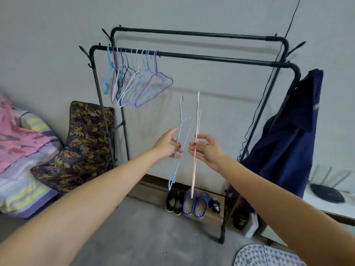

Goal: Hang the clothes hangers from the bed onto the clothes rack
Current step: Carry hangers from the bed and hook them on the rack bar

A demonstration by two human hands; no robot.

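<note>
A black double-rail clothes rack (211,59) stands against the wall. Several thin hangers (142,87) in blue, white and purple hang bunched at the left end of its front rail. Both arms reach out below that rail. My left hand (169,144) pinches a light blue wire hanger (181,129), seen edge-on with its hook up. My right hand (206,150) grips a pale pink hanger (196,135), also edge-on and upright. The two hangers stand side by side, slightly apart, well below the front rail.
The bed (21,166) with pink and striped bedding lies at the left, a floral cushion (84,143) leaning by the rack's left post. A dark blue garment (288,143) hangs on the rack's right end. Shoes (190,203) sit on the floor under the rack. A white table (330,206) stands at right.
</note>
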